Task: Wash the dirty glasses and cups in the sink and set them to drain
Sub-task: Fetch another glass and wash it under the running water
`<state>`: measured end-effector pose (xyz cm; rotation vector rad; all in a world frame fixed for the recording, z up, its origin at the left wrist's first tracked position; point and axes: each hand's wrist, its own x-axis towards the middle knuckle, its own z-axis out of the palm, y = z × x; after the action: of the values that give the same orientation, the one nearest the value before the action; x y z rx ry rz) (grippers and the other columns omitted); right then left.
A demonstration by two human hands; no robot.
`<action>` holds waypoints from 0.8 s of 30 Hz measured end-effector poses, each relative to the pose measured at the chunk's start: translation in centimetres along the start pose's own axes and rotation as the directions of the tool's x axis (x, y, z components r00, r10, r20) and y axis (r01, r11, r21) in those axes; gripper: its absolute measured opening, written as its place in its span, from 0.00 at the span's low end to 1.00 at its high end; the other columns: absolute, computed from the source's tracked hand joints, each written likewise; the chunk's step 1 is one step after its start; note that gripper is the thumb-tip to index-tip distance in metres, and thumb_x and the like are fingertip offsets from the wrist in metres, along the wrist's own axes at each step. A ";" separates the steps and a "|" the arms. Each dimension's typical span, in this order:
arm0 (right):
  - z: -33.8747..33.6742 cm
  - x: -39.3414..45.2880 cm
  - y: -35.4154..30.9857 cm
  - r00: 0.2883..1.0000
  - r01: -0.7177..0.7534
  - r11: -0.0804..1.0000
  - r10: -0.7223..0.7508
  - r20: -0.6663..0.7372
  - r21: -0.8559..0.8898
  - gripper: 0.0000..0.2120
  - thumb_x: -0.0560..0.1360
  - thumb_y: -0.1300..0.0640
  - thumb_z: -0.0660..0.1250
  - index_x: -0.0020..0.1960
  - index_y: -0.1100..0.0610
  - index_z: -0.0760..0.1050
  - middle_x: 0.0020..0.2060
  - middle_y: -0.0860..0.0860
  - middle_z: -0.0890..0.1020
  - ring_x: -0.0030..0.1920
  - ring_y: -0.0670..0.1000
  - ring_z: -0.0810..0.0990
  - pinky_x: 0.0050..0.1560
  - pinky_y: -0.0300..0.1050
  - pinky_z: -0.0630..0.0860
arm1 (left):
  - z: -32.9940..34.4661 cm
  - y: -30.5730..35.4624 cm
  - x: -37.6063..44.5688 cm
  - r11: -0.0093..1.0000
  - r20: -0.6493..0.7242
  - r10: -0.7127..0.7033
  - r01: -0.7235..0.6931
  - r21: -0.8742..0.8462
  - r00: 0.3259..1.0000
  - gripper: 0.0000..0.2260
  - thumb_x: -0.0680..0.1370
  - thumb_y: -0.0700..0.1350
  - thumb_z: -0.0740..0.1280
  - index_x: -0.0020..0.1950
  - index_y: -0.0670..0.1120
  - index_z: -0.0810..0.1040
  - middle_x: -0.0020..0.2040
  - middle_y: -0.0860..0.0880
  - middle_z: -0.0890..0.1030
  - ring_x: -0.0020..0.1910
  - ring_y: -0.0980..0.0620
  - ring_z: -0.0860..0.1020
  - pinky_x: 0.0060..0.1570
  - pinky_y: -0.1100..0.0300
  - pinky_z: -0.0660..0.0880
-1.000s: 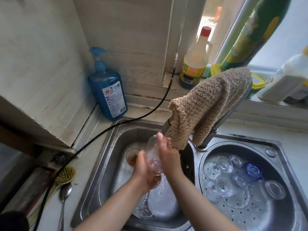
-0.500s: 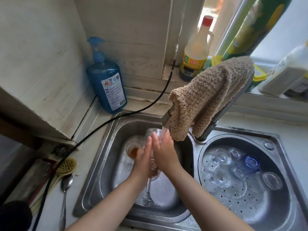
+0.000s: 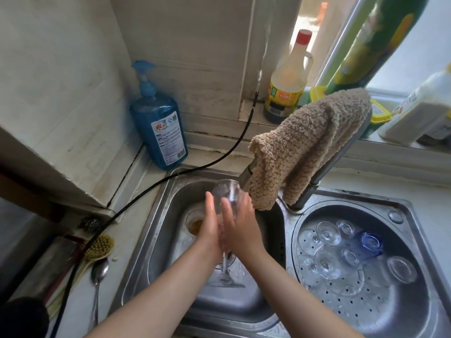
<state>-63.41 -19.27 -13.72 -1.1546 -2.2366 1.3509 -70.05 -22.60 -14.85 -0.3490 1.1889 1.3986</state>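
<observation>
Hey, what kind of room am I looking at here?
Most likely a home kitchen: a steel double sink, a blue pump bottle of dish soap in the corner, and washed glasses draining in the right basin.

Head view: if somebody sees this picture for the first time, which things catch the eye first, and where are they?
First the two hands, left hand and right hand, pressed flat on either side of a stemmed glass over the left basin, just under the tap. Next the shaggy tan cloth draped over the tap, and the blue soap bottle in the corner behind the sink. In the round right basin, clear glasses and one blue cup lie draining.
</observation>
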 end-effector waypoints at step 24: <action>-2.1 3.4 2.9 0.616 -0.758 0.400 0.183 0.766 0.515 0.16 0.82 0.52 0.54 0.42 0.58 0.73 0.29 0.49 0.76 0.27 0.44 0.75 0.29 0.35 0.75 | -1.3 1.9 2.9 0.997 0.318 -0.058 0.074 -0.039 0.946 0.14 0.70 0.55 0.70 0.42 0.44 0.75 0.32 0.50 0.76 0.17 0.59 0.72 0.17 0.68 0.69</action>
<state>-62.91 -14.71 -15.58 -1.1144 -1.0379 2.9617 -73.03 -21.56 -16.89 -0.1873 0.8723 1.3683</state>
